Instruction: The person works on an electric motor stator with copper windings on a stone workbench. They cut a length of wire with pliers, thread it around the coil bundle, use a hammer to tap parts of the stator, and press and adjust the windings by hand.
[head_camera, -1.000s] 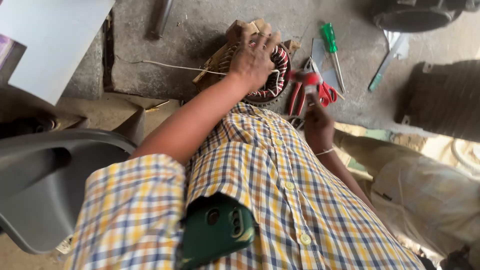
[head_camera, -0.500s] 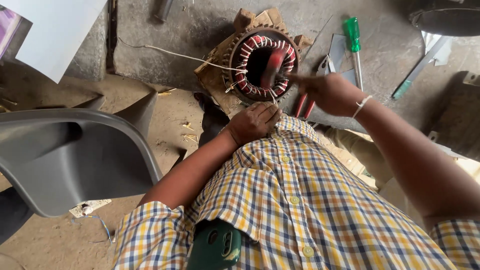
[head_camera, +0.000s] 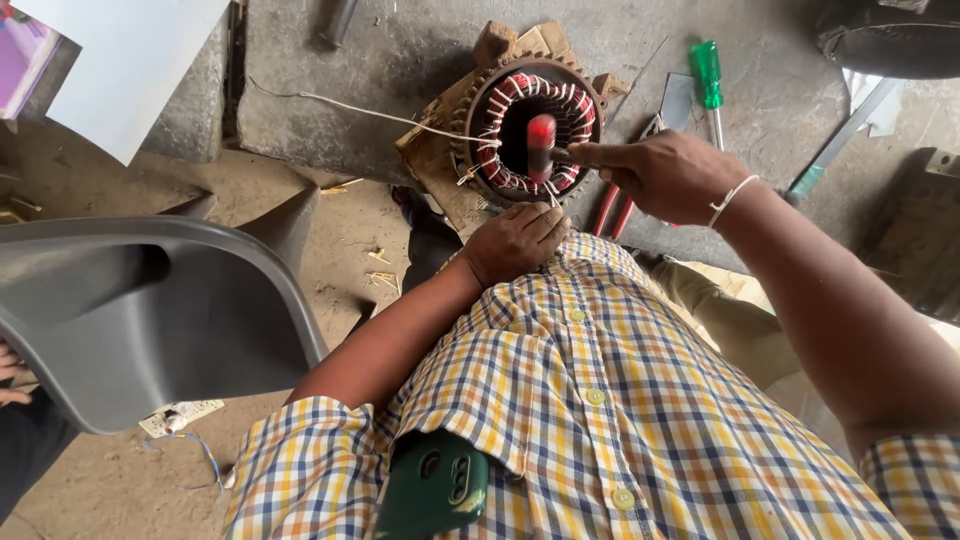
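Centrally, on the far concrete ledge, sits a stator (head_camera: 530, 125): a round metal ring with red and white windings around an open bore. It rests on wooden blocks (head_camera: 495, 42), and a pale wire (head_camera: 370, 110) runs off from it to the left.

Inside the bore stands a red-handled tool (head_camera: 541, 148). The right hand (head_camera: 665, 175) reaches in from the right, thumb and forefinger pressed together on that tool's handle, the other fingers curled. A white band circles its wrist.

The left hand (head_camera: 515, 240) lies just near of the stator, against the checked shirt (head_camera: 620, 400). Its fingers are folded in a loose fist; whether it pinches one of the thin wire ends beside it, I cannot tell.

Right of the stator on the ledge lie a green screwdriver (head_camera: 708, 80), red-handled pliers (head_camera: 612, 208) partly hidden by the right hand, and a flat metal blade (head_camera: 678, 98).

The shirt's chest pocket holds a green phone (head_camera: 435, 485), sticking out at the top.

At the left stands a grey plastic chair (head_camera: 150, 310), and a white board (head_camera: 125, 65) lies far left.
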